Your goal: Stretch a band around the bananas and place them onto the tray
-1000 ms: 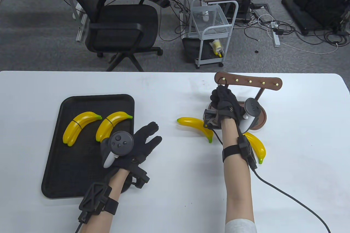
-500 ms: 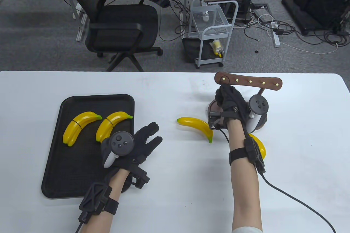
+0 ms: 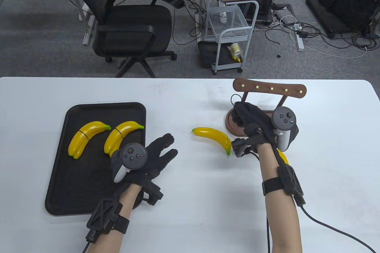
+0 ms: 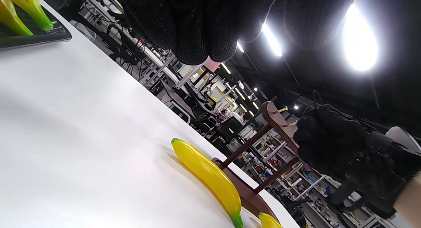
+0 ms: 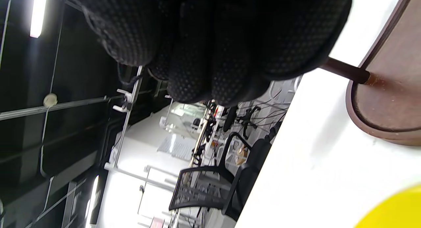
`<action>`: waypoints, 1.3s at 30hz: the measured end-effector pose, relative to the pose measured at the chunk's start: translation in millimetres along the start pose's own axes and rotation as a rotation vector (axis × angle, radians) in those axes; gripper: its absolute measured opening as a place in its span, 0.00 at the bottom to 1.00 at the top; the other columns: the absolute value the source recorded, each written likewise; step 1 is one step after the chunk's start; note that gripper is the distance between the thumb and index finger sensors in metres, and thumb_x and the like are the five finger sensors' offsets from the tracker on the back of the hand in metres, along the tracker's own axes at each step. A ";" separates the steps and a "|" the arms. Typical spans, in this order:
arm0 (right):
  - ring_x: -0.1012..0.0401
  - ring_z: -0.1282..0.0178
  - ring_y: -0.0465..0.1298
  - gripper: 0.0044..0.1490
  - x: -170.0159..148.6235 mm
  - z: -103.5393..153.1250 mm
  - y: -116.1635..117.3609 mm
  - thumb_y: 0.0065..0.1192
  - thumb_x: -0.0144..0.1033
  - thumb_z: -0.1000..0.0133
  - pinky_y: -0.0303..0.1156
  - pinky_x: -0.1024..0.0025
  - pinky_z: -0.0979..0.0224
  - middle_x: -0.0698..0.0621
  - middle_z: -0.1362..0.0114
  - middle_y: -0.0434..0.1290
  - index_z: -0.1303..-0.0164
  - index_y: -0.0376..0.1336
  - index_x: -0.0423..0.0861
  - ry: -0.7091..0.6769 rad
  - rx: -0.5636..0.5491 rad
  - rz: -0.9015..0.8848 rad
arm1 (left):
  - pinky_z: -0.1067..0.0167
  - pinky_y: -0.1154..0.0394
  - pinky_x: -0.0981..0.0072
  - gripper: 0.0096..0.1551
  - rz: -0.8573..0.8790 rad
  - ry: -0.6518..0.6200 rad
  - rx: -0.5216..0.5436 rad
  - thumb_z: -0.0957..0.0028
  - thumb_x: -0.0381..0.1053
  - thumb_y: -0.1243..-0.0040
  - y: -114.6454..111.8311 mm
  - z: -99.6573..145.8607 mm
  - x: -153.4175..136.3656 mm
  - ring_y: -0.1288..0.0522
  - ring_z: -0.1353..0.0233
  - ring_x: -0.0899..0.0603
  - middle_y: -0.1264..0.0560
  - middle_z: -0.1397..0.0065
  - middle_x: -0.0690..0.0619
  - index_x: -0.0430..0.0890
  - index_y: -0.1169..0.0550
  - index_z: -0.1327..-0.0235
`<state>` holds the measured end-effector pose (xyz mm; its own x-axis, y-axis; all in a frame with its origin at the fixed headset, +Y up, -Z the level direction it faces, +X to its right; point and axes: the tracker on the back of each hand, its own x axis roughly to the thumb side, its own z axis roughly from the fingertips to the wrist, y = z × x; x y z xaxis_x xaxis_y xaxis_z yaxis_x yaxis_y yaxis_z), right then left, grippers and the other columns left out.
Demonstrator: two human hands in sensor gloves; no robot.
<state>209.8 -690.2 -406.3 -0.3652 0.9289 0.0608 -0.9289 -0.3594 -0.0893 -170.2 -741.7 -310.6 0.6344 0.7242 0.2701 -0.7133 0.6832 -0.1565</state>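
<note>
The left hand (image 3: 148, 158) lies low by the tray's right edge, fingers straight and spread, pointing up and right across the tabletop (image 3: 190, 205), holding nothing. The right hand (image 3: 252, 121) is up in front of the wooden peg rack (image 3: 268, 88), fingers curled tight, and there's a thin black band (image 3: 236, 97) looping out of the fingertips, pinched between them. In the left wrist view that fist sits just beside the rack's brass pegs.

Count the bananas: two banded pairs (image 3: 87, 138) lie side by side on the black tray (image 3: 89, 107), each wrapped in a dark band, so four there. One loose banana (image 3: 214, 136) lies on the tabletop between the hands, just left of the rack's round base (image 3: 233, 121). Another banana (image 3: 283, 158) peeks out from under the right forearm, mostly hidden. One rack, five pegs along its bar.

The surface is a plain white tabletop with rounded corners. Beyond it grey carpet, a black mesh office chair (image 3: 124, 24), a small white wire cart (image 3: 230, 36), and cables strewn across the floor.
</note>
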 end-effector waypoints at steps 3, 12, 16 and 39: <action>0.50 0.50 0.84 0.23 2.8 11.9 3.1 0.62 0.41 0.38 0.79 0.52 0.48 0.45 0.46 0.83 0.43 0.73 0.40 -0.049 0.060 0.044 | 0.22 0.33 0.47 0.36 -0.001 0.000 -0.004 0.37 0.64 0.44 -0.9 0.1 0.3 0.28 0.19 0.39 0.32 0.16 0.52 0.53 0.36 0.19; 0.49 0.51 0.83 0.23 -1.8 39.6 16.8 0.62 0.41 0.38 0.78 0.51 0.49 0.44 0.46 0.83 0.43 0.73 0.39 -0.114 0.201 0.081 | 0.22 0.33 0.48 0.36 -0.010 -0.006 -0.010 0.38 0.64 0.44 -3.2 -0.3 1.5 0.28 0.19 0.39 0.32 0.16 0.52 0.53 0.36 0.19; 0.49 0.51 0.84 0.23 -3.8 47.7 25.2 0.61 0.41 0.37 0.78 0.51 0.49 0.44 0.47 0.83 0.43 0.73 0.39 -0.132 0.265 0.070 | 0.22 0.33 0.48 0.36 -0.011 -0.012 -0.017 0.38 0.64 0.44 -4.8 -0.6 2.8 0.28 0.19 0.39 0.32 0.16 0.52 0.53 0.36 0.19; 0.48 0.50 0.83 0.23 -0.5 64.1 76.3 0.61 0.40 0.37 0.78 0.51 0.48 0.44 0.45 0.82 0.42 0.73 0.39 -0.171 0.541 0.047 | 0.22 0.33 0.47 0.39 0.011 -0.031 -0.052 0.40 0.66 0.42 -12.7 -1.3 3.6 0.28 0.19 0.39 0.32 0.16 0.52 0.53 0.36 0.19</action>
<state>135.2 -723.8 -349.5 -0.3701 0.8993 0.2329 -0.7938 -0.4364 0.4235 -158.6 -747.7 -308.8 0.6169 0.7288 0.2972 -0.7030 0.6800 -0.2083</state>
